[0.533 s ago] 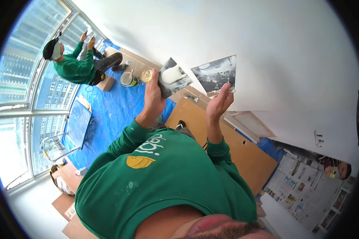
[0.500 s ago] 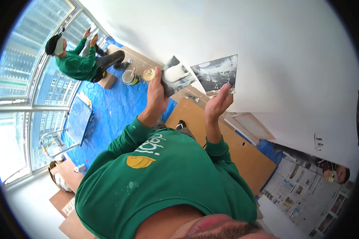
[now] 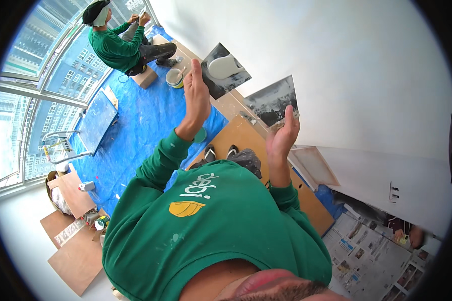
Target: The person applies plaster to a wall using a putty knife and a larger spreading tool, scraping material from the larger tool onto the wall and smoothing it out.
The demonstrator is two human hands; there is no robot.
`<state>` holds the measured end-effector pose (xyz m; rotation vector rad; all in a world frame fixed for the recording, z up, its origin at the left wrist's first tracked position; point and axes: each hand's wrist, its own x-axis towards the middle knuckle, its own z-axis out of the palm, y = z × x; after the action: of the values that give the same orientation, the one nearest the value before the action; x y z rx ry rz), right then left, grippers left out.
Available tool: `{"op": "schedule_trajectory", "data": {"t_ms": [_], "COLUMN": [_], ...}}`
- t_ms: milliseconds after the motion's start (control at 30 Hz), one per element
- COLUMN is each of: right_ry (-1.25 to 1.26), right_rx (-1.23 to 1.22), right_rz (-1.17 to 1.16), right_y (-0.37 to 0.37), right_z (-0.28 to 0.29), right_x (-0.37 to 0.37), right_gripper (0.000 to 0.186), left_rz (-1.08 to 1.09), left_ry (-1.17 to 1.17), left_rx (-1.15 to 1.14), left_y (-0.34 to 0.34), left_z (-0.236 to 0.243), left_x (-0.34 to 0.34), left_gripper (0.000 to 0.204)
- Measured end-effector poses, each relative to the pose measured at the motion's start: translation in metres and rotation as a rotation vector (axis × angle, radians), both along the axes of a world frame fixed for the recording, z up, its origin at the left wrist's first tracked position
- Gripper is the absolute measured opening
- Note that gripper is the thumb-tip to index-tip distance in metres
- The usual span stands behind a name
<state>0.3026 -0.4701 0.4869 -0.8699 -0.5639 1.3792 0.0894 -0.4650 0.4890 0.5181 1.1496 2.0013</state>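
Observation:
My left hand point(image 3: 197, 98) is closed on a wide, dark metal putty knife, thumb up along its near edge. A thick white mound of putty point(image 3: 225, 67) lies on that left putty knife point(image 3: 217, 89). In my right hand point(image 3: 283, 136) is a second wide putty knife point(image 3: 273, 100), its grey blade streaked with white residue. My right thumb presses near its lower corner. The two blades are apart, side by side, in front of the white wall point(image 3: 346, 85). The handles are hidden behind my hands.
At the far left a co-worker in green point(image 3: 116, 47) sits by the windows, hands raised. Near them stands a putty bucket point(image 3: 175, 78). Blue plastic sheeting point(image 3: 140, 120) covers the floor, with a brown board point(image 3: 236, 135) under my feet. Newspaper point(image 3: 361, 256) and another person's hand point(image 3: 400, 235) are lower right.
The left putty knife has moved up and away from the right one, and its putty now sits as a rounder mound. My view has shifted, so the co-worker appears further right and higher.

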Motion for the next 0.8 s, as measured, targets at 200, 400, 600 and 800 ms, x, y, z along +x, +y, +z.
{"op": "schedule_trajectory", "data": {"t_ms": [200, 400, 600, 800], "right_ry": [-0.074, 0.043, 0.035, -0.755], "right_rx": [0.056, 0.099, 0.366, 1.369], "right_rz": [0.041, 0.032, 0.059, 0.313], "right_y": [-0.009, 0.012, 0.024, 0.016], "right_z": [0.001, 0.016, 0.035, 0.074], "right_x": [-0.033, 0.001, 0.105, 0.153], "right_gripper": [0.026, 0.025, 0.03, 0.028], "left_rz": [0.088, -0.169, -0.473, -0.888], "left_ry": [0.536, 0.836, 0.435, -0.659], "left_rx": [-0.042, -0.082, -0.141, -0.131], "left_y": [-0.022, -0.03, -0.026, -0.013], "left_z": [0.036, 0.045, 0.014, 0.043], "left_x": [0.029, 0.076, 0.119, 0.144], "left_gripper": [0.054, 0.051, 0.057, 0.067]}}
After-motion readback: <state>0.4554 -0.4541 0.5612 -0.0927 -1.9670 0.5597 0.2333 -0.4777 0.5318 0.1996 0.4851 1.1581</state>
